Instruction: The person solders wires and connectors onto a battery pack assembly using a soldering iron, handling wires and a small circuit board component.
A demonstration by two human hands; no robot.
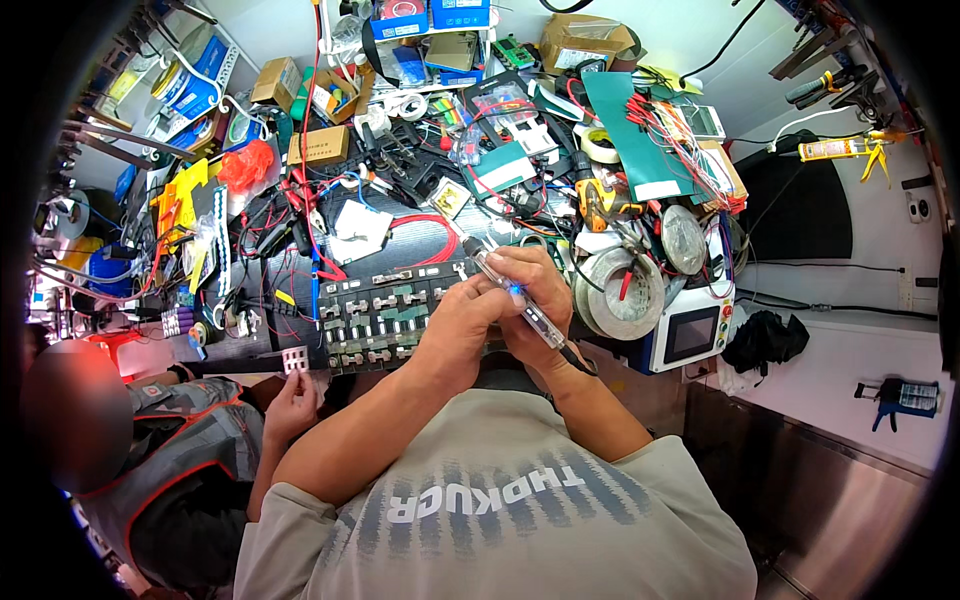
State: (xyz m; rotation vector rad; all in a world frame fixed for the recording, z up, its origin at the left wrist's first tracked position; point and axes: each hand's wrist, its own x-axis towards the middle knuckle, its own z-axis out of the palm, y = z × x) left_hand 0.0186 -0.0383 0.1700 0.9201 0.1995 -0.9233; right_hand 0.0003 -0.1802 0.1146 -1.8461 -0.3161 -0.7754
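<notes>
A pen-shaped soldering iron (541, 326) with a clear handle slants across the middle, its tip end up and to the left and a dark cord at its lower end. A small blue light glows on its handle. My right hand (540, 290) is wrapped round the handle. My left hand (463, 325) is closed, its fingertips pressed against the handle beside the light. Below and left of the iron lies a dark board (385, 318) with rows of small metal clips and parts, partly hidden by my left hand.
At the left, a co-worker's hand (292, 400) holds a small white piece (295, 360). A red cable coil (425, 240), a yellow-black power drill (603, 203), a wire spool (622, 292) and a box with a screen (692, 335) crowd the bench. Loose wires hang among them.
</notes>
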